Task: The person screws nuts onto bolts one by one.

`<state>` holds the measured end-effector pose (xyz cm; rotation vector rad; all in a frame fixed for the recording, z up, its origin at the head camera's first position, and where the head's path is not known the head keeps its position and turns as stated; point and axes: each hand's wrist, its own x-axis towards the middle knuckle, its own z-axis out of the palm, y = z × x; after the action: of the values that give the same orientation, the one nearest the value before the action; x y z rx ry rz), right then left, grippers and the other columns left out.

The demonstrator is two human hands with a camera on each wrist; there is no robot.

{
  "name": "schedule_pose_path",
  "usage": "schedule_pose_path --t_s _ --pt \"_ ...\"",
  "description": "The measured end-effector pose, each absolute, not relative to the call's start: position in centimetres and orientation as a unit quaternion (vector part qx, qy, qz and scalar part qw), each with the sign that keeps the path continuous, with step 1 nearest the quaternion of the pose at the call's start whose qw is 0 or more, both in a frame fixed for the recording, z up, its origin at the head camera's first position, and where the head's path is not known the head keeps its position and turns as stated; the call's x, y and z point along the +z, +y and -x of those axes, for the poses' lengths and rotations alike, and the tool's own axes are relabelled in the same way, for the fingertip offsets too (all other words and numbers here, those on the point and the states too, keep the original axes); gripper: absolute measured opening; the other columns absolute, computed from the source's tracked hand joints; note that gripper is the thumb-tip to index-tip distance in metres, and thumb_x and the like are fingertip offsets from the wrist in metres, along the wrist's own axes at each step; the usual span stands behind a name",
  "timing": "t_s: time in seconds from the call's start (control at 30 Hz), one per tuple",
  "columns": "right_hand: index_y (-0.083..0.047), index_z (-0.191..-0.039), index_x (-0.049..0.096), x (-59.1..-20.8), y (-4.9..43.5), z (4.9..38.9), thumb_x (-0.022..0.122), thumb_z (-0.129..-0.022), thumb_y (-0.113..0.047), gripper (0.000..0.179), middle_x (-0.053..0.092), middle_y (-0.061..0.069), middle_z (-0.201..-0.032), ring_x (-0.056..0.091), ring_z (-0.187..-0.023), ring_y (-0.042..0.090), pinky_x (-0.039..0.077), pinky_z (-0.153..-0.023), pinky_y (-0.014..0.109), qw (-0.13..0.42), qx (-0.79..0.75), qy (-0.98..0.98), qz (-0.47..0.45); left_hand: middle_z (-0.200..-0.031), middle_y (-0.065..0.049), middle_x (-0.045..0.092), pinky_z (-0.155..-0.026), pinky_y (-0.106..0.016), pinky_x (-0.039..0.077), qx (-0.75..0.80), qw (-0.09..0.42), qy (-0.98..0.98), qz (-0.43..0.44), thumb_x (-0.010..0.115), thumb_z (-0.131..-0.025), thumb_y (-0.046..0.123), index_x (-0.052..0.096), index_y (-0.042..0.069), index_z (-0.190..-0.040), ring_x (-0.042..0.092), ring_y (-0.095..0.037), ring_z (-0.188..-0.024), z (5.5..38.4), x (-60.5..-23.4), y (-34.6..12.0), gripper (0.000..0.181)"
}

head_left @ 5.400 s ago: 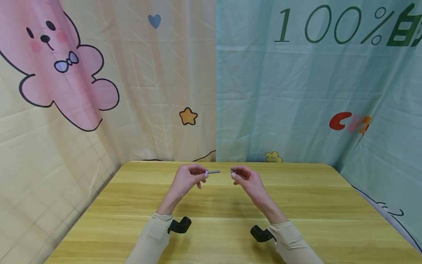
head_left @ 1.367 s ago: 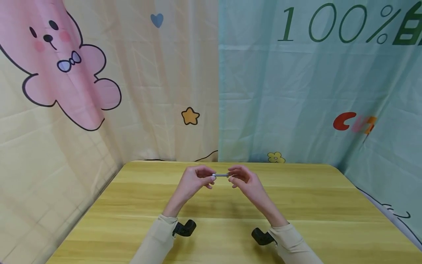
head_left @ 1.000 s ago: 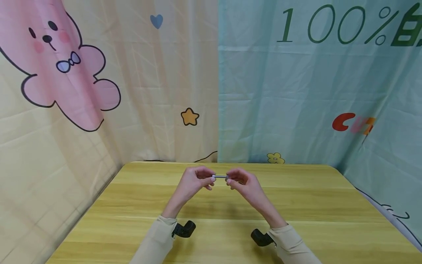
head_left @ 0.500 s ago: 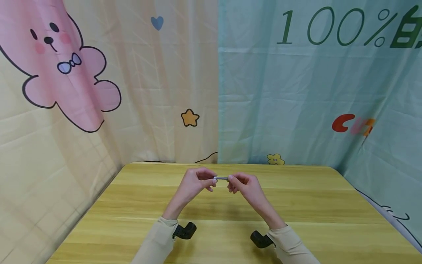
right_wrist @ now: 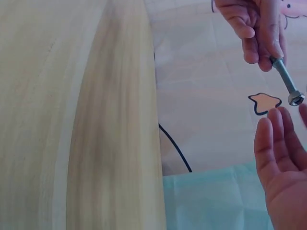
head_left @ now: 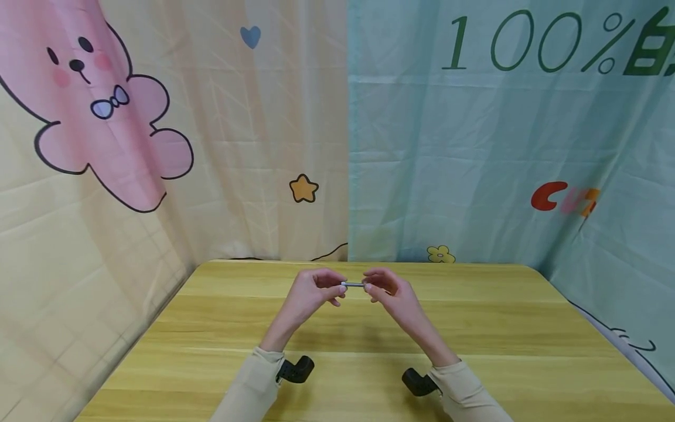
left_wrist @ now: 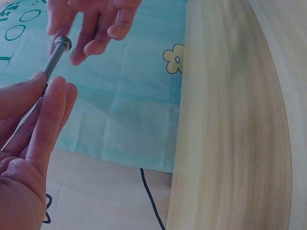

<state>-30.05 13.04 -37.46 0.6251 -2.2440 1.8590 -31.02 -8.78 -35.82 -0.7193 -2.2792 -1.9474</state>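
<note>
My left hand [head_left: 311, 294] pinches a silver metal bolt [head_left: 353, 285] near one end, between thumb and fingers. The shank points toward my right hand, and threads show along it in the left wrist view. A hex nut [left_wrist: 63, 42] sits on the bolt's free end; its open face is visible in the right wrist view. My right hand [head_left: 391, 293] is beside that end with fingers extended and parted. In the right wrist view its fingertips [right_wrist: 276, 114] lie just below the nut, with a small gap. The left fingers partly cover the bolt's held end.
Both hands are above a wooden table [head_left: 348, 375]. Patterned curtains [head_left: 263, 129] hang behind and at the sides of it. Each wrist wears a black camera, such as the left wrist camera [head_left: 297, 369].
The nut, earlier between my right fingers and apart from the bolt, is now on the bolt's end. Since half a second ago, my right fingers have uncurled from it. The left hand keeps its grip.
</note>
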Motion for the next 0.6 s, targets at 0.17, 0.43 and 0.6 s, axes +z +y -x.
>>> schedule_pose_path --t_s 0.17,0.43,0.6 --pt "-0.003 -0.119 0.062 -37.5 13.2 30.0 0.069 -0.093 -0.011 0.027 0.064 0.011 -0.113 0.061 -0.106 0.026 0.056 -0.086 0.031 0.09 0.593 -0.758 -0.257 -0.087 -0.011 0.071 -0.068 -0.045 0.061 -0.633 0.03 -0.739 0.228 0.073 -0.087 0.003 0.073 0.001 -0.1 0.069 -0.025 -0.077 31.0 -35.8 -8.8 0.013" --pt "-0.004 -0.114 0.066 -37.5 13.3 30.1 0.069 -0.093 -0.013 0.022 0.068 0.011 -0.107 0.065 -0.098 0.025 0.057 -0.084 0.03 0.097 0.593 -0.755 -0.262 -0.086 -0.011 0.071 -0.066 -0.043 0.061 -0.636 0.034 -0.736 0.23 0.074 -0.086 0.002 0.073 0.001 -0.099 0.067 -0.042 -0.084 31.0 -35.8 -8.7 0.013" --pt "0.001 -0.114 0.066 -36.4 13.2 29.2 0.065 -0.096 -0.011 0.022 0.069 0.018 -0.1 0.067 -0.091 0.031 0.059 -0.081 0.04 0.073 0.608 -0.751 -0.246 -0.087 -0.011 0.071 -0.066 -0.042 0.061 -0.633 0.035 -0.738 0.231 0.074 -0.087 0.003 0.073 0.0 -0.099 0.069 -0.033 -0.08 31.0 -35.8 -8.7 0.012"
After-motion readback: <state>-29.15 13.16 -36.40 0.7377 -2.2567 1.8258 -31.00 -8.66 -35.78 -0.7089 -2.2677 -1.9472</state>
